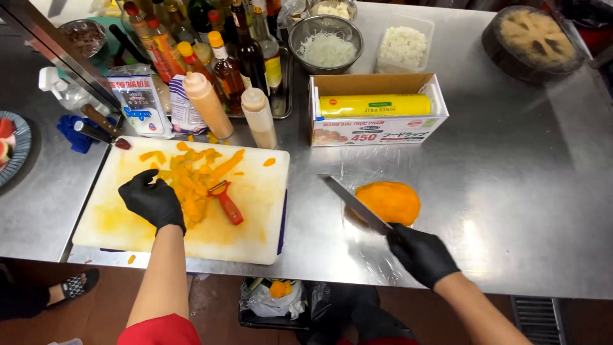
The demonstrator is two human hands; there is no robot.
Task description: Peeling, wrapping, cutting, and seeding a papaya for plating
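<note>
Steel surface (511, 160) carries my peeled orange fruit (391, 201) on plastic film, my right hand (421, 254) clenched on the knife (354, 204) beside it, my left hand (152, 200) spread over peelings on the cutting board (255, 236); slick film could let it slide.

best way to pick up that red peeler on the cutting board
Take the red peeler by its long straight handle, the lower end nearest the board's front edge, coming from above and the right. The blade head at the upper end lies against the pile of orange peelings, while the handle rests flat on bare board with room either side. The left hand rests nearest it.
</note>
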